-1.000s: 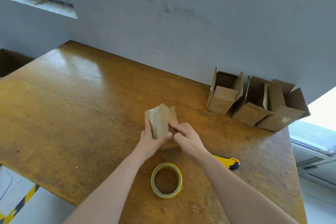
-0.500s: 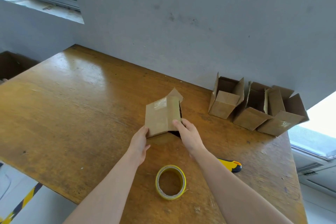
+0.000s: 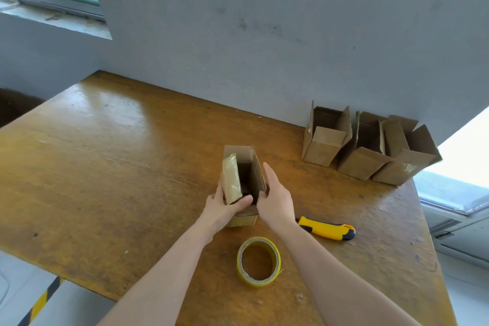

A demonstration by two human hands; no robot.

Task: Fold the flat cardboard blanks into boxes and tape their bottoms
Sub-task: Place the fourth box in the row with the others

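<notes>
Turned upright since half a second ago: box (image 3: 256,172) now with its open mouth up, taped face no longer toward the camera. Shifted the left hand (image 3: 225,210) from under the near corner to a grip on the left wall, glossy flap (image 3: 231,180) pinned under the thumb. Laid the right hand (image 3: 276,198) flat along the right wall, straight fingers (image 3: 267,169) pointing away, box now between both sets of fingers.
</notes>
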